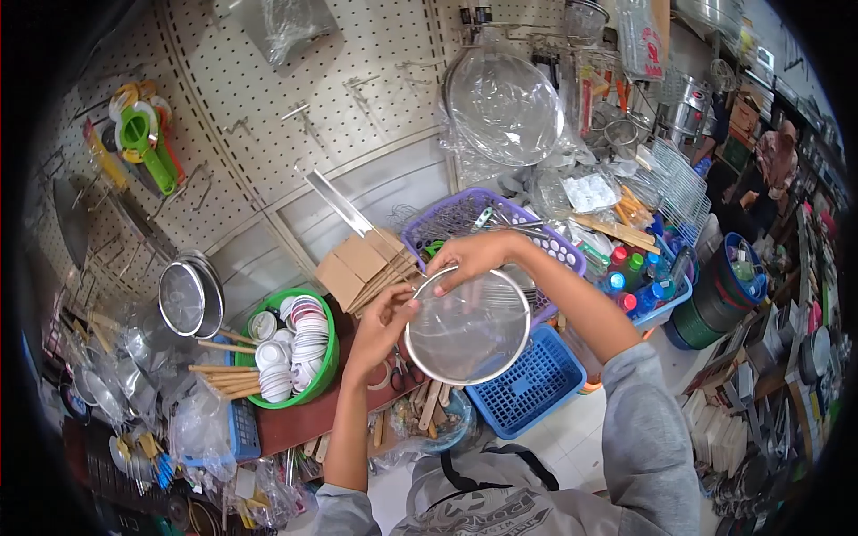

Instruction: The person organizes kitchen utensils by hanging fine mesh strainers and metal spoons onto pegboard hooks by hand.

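Note:
A round mesh strainer [469, 326] with a pale metal rim is held up in front of my body, its fine mesh letting the things behind show through. My right hand [472, 259] grips the top of its rim, with the thumb over the near side. At the rim's upper left, my left hand [382, 326] pinches the edge between thumb and fingers. Just behind my hands are a stack of brown cardboard pieces [357, 268] and a purple basket [416, 237] with wire items. A blue plastic basket [527, 384] sits below the strainer.
A green basin [334, 353] of small white bowls and wooden-handled items stands on a red-brown surface [308, 424]. More strainers [183, 299] hang at the left by a pegboard [241, 80]. Coloured-cap bottles [630, 277] fill a tub at right; a person [760, 183] is farther back.

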`<state>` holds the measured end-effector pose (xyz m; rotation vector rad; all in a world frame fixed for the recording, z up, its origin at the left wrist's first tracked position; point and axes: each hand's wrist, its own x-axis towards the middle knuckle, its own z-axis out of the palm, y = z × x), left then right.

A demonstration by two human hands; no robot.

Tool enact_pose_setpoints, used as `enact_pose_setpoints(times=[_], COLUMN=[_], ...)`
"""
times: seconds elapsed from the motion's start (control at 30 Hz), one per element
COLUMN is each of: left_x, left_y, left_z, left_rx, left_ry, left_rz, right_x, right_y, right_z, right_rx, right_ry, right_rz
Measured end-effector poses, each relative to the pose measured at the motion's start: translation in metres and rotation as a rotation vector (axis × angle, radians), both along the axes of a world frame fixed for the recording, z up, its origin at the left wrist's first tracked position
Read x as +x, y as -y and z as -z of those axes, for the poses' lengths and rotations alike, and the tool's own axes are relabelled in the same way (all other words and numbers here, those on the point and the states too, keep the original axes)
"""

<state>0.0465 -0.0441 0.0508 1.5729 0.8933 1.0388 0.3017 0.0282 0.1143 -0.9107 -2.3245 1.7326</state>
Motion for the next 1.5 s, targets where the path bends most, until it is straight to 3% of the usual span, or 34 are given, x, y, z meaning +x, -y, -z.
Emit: enact_pose_setpoints(times=[0.07,0.13,0.2,0.37,0.5,0.7,0.87,0.97,1.2,1.43,1.5], left_x=[-0.017,-0.029,-0.044,-0.085,-0.119,-0.163,-0.184,-0.198,-0.210,-0.233,-0.241], left_y=[0.004,0.013,0.013,0.015,0.017,0.043,0.073,0.083,0.111,0.127,0.130], left_z=[0.001,-0.004,-0.003,0.005,0.024,0.035,0.052,0.074,0.073,0.102,0.105], left_rx=[-0.105,-0.197,-0.159,-0.119,-0.074,-0.203,-0.161,-0.097,-0.194,-0.091,-0.089], left_ry=[-0.049,0.044,-0.022,-0.071,-0.091,-0.148,-0.102,-0.081,-0.053,-0.017,-0.049], left_rz=[0.022,0.038,-0.019,-0.161,-0.283,-0.454,-0.560,-0.638,-0.754,-0.863,-0.854], right_x=[-0.017,-0.032,-0.047,-0.094,-0.125,-0.178,-0.213,-0.228,-0.263,-0.303,-0.320], right_y=[0.001,-0.002,0.001,0.013,0.020,0.016,0.017,0.023,0.027,0.023,0.022], right_z=[0.010,0.020,0.028,0.055,0.070,0.123,0.146,0.146,0.152,0.157,0.147], right_rx=[0.039,0.239,0.463,0.411,0.240,0.244,0.301,0.278,0.199,0.293,0.179], right_ry=[-0.089,-0.092,-0.095,-0.117,-0.189,-0.383,-0.489,-0.488,-0.434,-0.476,-0.569], right_rz=[0.014,-0.035,-0.045,0.125,0.094,0.143,0.190,0.164,0.060,-0.060,0.055])
